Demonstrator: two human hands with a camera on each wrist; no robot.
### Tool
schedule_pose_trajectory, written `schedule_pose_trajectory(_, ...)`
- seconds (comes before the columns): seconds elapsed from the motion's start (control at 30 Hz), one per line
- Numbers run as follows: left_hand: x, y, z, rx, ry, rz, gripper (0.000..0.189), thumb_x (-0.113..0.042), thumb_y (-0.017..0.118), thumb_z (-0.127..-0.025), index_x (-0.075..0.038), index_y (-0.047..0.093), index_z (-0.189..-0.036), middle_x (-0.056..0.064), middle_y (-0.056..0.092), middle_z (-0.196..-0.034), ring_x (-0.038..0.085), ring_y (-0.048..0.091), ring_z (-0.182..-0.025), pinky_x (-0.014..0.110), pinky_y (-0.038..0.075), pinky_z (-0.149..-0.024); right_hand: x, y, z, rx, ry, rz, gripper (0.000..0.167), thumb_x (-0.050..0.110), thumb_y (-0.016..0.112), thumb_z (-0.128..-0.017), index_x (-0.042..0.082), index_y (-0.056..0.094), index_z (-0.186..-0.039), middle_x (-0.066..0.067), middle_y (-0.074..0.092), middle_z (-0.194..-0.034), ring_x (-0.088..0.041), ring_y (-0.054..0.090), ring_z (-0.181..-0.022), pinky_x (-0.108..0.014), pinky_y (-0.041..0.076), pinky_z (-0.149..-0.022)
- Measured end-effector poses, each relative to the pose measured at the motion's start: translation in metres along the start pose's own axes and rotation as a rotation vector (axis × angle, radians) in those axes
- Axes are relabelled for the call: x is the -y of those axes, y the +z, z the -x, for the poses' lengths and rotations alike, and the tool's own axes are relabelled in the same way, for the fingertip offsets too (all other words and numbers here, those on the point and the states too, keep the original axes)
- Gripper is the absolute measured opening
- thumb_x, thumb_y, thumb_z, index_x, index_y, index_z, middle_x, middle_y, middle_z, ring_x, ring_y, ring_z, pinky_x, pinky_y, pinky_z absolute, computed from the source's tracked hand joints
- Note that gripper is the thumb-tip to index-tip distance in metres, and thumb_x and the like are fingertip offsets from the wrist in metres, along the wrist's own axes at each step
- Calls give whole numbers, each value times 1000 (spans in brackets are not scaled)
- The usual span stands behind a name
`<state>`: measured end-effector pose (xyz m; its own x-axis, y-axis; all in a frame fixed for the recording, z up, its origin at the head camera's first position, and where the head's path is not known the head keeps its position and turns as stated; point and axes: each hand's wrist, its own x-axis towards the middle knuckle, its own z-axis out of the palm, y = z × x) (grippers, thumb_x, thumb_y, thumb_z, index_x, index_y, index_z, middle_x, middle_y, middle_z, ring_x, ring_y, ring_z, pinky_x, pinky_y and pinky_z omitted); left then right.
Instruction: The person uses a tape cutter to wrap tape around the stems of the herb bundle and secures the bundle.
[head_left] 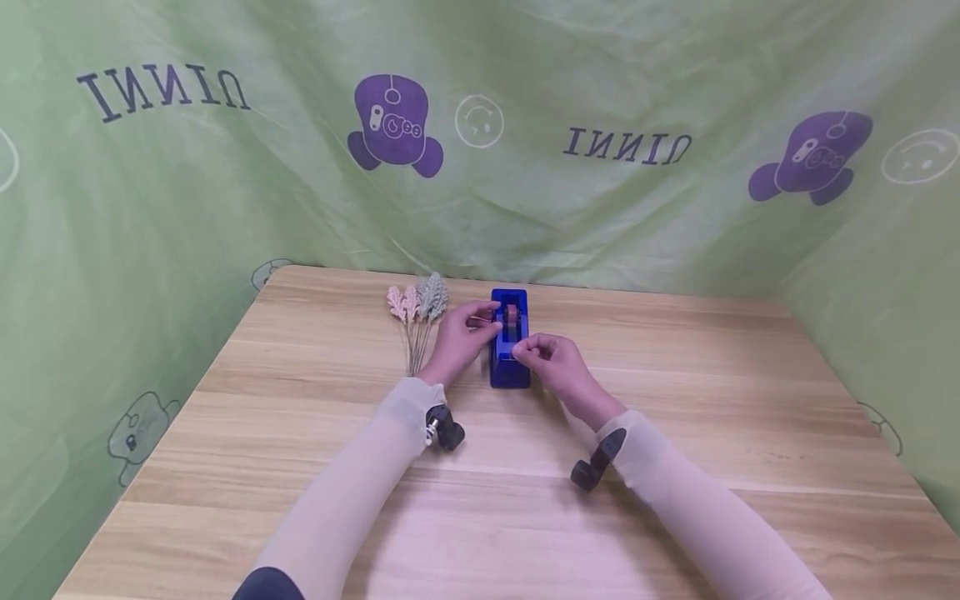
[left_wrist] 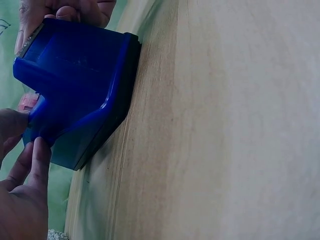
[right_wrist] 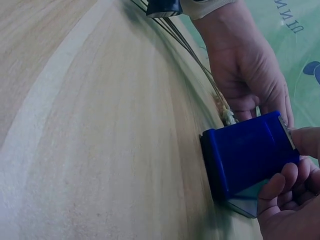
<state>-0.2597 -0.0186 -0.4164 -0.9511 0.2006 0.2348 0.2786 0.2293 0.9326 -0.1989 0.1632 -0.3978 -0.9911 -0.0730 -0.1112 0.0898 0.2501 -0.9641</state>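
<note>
A blue tape dispenser [head_left: 510, 377] stands upright on the table, with a reddish tape roll [head_left: 512, 314] in its middle. At its left side, my left hand [head_left: 461, 337] grips the dispenser's body between thumb and fingers, beside the roll. The left wrist view shows those fingertips [left_wrist: 41, 150] against the blue wall. My right hand [head_left: 558, 367] is at the near end, by the toothed cutter [right_wrist: 287, 133], thumb and forefinger pinching the tape's end there. Its other fingers are curled in the right wrist view. The tape itself is clear and hardly visible.
Left of the dispenser lie artificial flower stems with pink heads [head_left: 405, 302] and grey heads [head_left: 432, 296], partly behind my left hand. A green printed curtain [head_left: 600, 217] hangs along the far edge of the wooden table [head_left: 675, 400]. Dark wrist cameras [head_left: 592, 471] sit on both sleeves.
</note>
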Motion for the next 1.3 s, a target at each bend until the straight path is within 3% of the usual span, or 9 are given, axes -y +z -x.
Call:
schedule_pose_trajectory(0.17, -1, 1, -1, 0, -5, -2, 38, -4, 74, -95, 0, 68, -132, 23, 72, -125, 36, 70, -112, 41, 58, -103, -1, -1, -2, 14, 3, -26, 12, 12, 66, -103, 0, 67, -101, 8, 63, -86, -8, 56, -83, -20, 48, -74)
schedule_pose_trajectory(0.33, -3, 1, -1, -10, 0, -20, 38, -4, 74, -95, 0, 69, -132, 23, 72, -123, 37, 71, -112, 41, 58, -103, 0, -4, -3, 32, 42, -34, 18, 16, 63, -105, -2, 67, -107, 4, 69, -96, -8, 61, -86, -21, 54, -75)
schedule_pose_trajectory(0.5, -4, 1, 0, -16, -2, -25, 38, -4, 74, -95, 0, 69, -132, 23, 72, -123, 37, 71, -112, 42, 58, -103, 3, -4, -1, 27, 76, -33, 23, 18, 64, -105, -4, 68, -110, 5, 70, -93, -8, 59, -81, -22, 52, -72)
schedule_pose_trajectory(0.77, -3, 2, 2, -15, -15, -18, 38, -4, 73, -95, 0, 69, -132, 23, 72, -124, 37, 71, -111, 41, 58, -102, 9, -2, 0, -5, 149, -45, 28, 20, 66, -102, -6, 71, -112, 10, 68, -87, -11, 55, -81, -26, 52, -80)
schedule_pose_trajectory(1.3, -3, 3, 2, -14, -15, -28, 37, -5, 74, -95, -1, 69, -132, 22, 72, -123, 37, 71, -111, 42, 58, -102, 15, -4, 4, 0, 161, 17, 28, 21, 67, -101, -5, 71, -110, 9, 57, -78, -12, 48, -76, -28, 45, -76)
